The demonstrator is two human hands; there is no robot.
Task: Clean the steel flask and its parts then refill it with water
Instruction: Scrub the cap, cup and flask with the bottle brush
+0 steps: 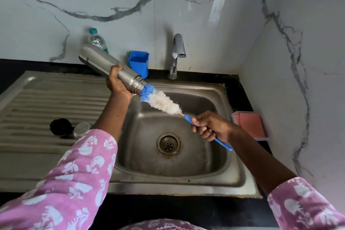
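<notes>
Black bench edge nearest, steel sink (233, 173) set in it, ribbed drainboard left carrying black lid (60, 126) and steel cup (82, 129). My right hand (211, 127) gripped the blue brush handle (223, 144); left hand (116, 84) wrapped the tilted steel flask (110, 67), fluffy bristles (164, 102) at its mouth. Behind: tap (176, 52), blue tub (139, 62), veined marble wall.

The black desk (248, 97) carries an inset steel sink (231, 110), whose ribbed drainboard (28, 110) bears a black cap (60, 126) beside a steel cup (82, 129).
</notes>
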